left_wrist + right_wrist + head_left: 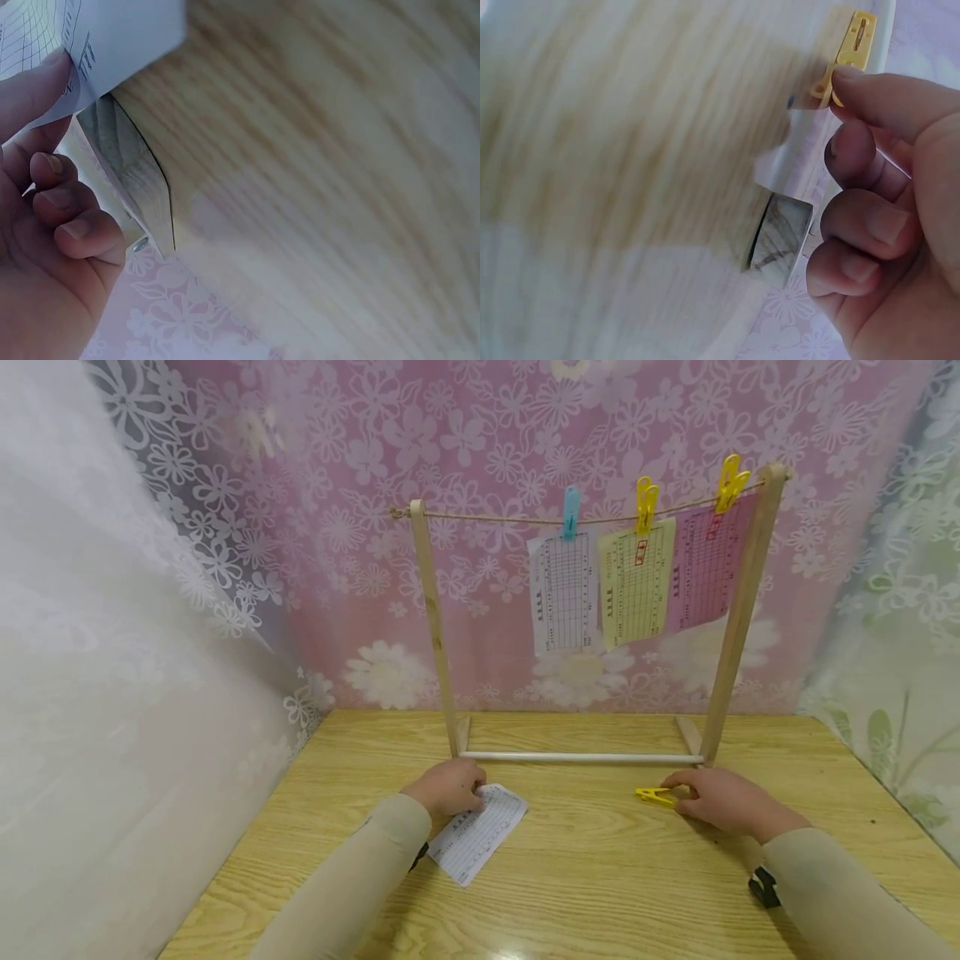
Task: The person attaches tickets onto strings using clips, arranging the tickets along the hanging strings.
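Observation:
My left hand (450,785) pinches the upper edge of a white printed form (483,835) between thumb and fingers, low over the table. In the left wrist view the thumb lies across the printed side of the paper (127,45). My right hand (723,802) holds a yellow clothespin (655,796) near the front of the rack's right post. Seen from the right wrist, thumb and forefinger pinch the handle end of the clothespin (857,41), while the other fingers curl beneath.
A wooden rack (435,635) carries a twine line (487,517). From it hang a white form (562,597) under a blue clothespin (571,514), and yellow (637,593) and pink (708,572) forms under yellow clothespins. A white rod (585,757) joins the posts. Floral curtains surround the wooden table (585,893).

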A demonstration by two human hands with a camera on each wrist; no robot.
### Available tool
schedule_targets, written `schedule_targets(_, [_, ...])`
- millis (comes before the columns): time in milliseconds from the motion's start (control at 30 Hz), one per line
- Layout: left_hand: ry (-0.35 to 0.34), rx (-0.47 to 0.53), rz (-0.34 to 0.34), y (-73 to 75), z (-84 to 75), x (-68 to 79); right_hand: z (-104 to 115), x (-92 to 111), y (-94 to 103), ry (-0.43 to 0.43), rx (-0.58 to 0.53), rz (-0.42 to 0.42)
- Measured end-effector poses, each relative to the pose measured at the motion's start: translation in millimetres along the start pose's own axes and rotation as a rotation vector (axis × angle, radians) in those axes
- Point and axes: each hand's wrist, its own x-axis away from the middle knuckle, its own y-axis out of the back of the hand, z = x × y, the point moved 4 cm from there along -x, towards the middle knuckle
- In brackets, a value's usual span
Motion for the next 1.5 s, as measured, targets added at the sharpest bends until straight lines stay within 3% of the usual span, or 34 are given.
schedule_targets(467, [0.059,-0.017,-0.094,6.1,3.8,1.0,3,0,1.5,0.022,0.032,-0.015])
schedule_targets(833, [0.101,-0.013,-0.19,23.3,5.9,11.5,8,-2,-0.6,0.013,-0.085,-0.053])
schedule_targets(967, [0.112,-0.03,-0.239,28.0,6.5,16.1,9,0,2.8,0.009,-0.157,-0.093])
schedule_targets(1167, [0.136,0.033,-0.31,35.4,10.5,23.7,16,0,7.5,0.02,-0.225,-0.154])
schedule_targets(1500, [0.084,-0.007,-0.424,54.6,5.8,37.5,34,-1,18.3,0.055,-0.242,-0.257])
